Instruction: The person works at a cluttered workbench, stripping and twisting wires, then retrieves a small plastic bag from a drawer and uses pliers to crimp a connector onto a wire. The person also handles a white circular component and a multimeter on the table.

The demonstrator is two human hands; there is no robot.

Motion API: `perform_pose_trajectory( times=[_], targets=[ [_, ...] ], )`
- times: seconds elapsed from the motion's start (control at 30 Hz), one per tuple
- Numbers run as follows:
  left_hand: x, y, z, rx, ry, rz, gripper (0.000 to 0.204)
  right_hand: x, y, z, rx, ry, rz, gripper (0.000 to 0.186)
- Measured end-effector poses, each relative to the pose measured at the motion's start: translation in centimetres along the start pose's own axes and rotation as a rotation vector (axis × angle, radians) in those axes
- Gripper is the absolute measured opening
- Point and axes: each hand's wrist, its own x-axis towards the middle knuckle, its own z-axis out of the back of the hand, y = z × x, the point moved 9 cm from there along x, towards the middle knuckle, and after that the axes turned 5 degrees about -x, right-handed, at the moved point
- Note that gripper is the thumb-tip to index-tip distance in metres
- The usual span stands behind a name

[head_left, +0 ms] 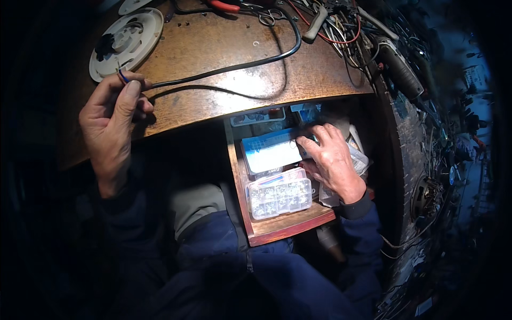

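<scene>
Brown, worn wood is carrying everything here: a curved wooden workbench top (pixel 224 58) is spreading across the upper half of the view, and below its front edge an open wooden drawer (pixel 277 226) is jutting out toward the person's lap.

On the bench's far left corner a round pale plastic disc (pixel 127 42) is lying flat. A long black rubber-sheathed cable (pixel 224 68) is running across the bench: its long axis is stretching from the left front edge toward the right, then bending up toward the tangle of tools and wires (pixel 341 26) along the far right edge. Its stripped end, showing blue and red cores, is pointing left and slightly up, toward the disc.

The left hand (pixel 114 120) is resting at the bench's left front edge, thumb and fingers pinching closed on that cable end; this hand is the one at the cable, the other being well apart from it.

The right hand (pixel 333 157) is reaching down into the drawer, below and right of the cable. Its fingers are curling loosely over a blue-and-white flat box (pixel 269 152) near the drawer's back; whether it is actually gripping anything I cannot tell. Just in front of it, toward the drawer's near edge, a clear plastic compartment box of small parts (pixel 278 194) is lying closed.
</scene>
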Motion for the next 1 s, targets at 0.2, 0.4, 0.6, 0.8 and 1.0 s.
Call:
perform_pose_trajectory(
  times=[0.2, 0.4, 0.6, 0.8, 1.0],
  targets=[
    [0.1, -0.1, 0.2, 0.013, -0.020, 0.005, 0.016, 0.3, -2.0, 1.7, 0.153, -0.288, -0.063, 0.024],
    [0.2, 0.0, 0.1, 0.005, -0.018, -0.004, 0.016, 0.0, -2.8, 2.6, 0.219, -0.429, -0.150, 0.022],
    [0.1, 0.1, 0.4, -0.003, -0.034, 0.010, 0.016, -0.2, -3.9, 2.8, 0.297, -0.447, -0.237, 0.019],
    [0.2, 0.1, 0.3, 0.000, -0.033, 0.008, 0.016, -0.6, -4.1, 2.9, 0.334, -0.459, -0.202, 0.024],
    [0.2, -0.1, 0.2, 0.007, -0.013, 0.008, 0.016, -1.4, -2.5, 3.3, 0.260, -0.303, -0.046, 0.036]
  ],
)
